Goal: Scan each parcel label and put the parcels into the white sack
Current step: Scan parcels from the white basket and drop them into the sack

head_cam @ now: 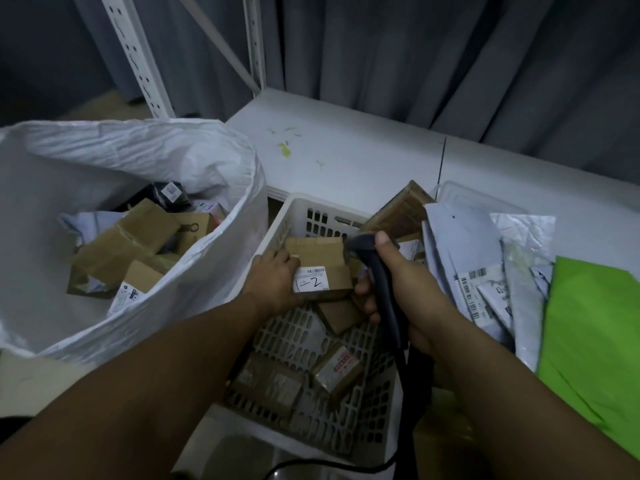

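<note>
Several small boxes [337, 372] crowded the basket [304, 203] where I saw the left hand [273, 279] gripping the labelled parcel [323, 268], the right hand [407, 287] wrapped round the scanner [379, 275] just beside it; the white sack [145, 157] stood left, mailers [464, 258] piled right.

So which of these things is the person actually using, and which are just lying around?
In use: labelled box in the left hand; scanner in the right hand; white sack; basket of parcels.
Lying about: green sheet; metal shelf frame; grey curtain.
</note>
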